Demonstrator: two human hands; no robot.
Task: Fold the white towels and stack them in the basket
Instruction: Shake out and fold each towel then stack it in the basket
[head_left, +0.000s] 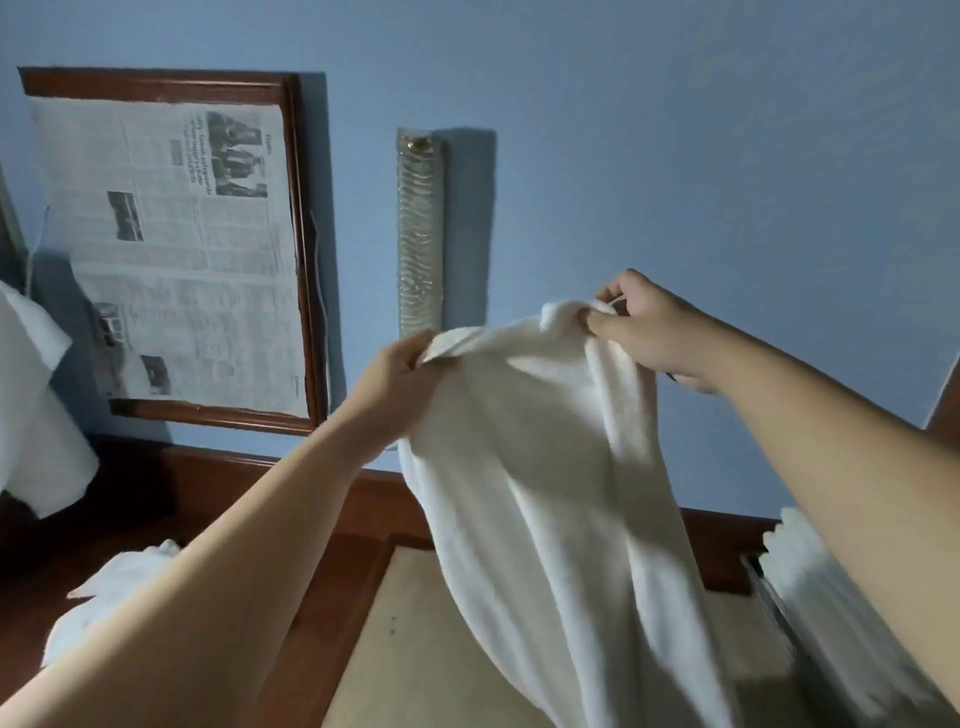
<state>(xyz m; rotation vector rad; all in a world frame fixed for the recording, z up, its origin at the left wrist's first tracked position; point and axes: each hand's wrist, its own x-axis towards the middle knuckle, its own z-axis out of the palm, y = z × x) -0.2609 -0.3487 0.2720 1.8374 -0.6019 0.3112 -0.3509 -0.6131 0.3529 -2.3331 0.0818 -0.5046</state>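
The left hand (400, 364) pinches one part of the upper edge of the white towel (545, 493), and the right hand (649, 332) pinches another part of this edge a little higher, fingers curled into the cloth; the towel hangs from these two grips in long folds, I think because the person wants to find the corners and let the cloth fall straight before the first fold. The edge between the hands is slack and bunched, so the towel is not yet spread to its full width.

Below the towel lies a pale board (415, 649) inside a dark wooden surface (311, 597); it looks like the place where the fold will be laid. Left of the towel is a crumpled heap of white cloth (104, 587), probably towels waiting; right of it stands a white ribbed stack (831, 613), maybe folded towels, but I cannot tell if a basket holds it. Behind the towel is a blue wall (675, 156) with a framed newspaper (171, 249).

The lower end of the towel is cut off; no basket is clearly visible.
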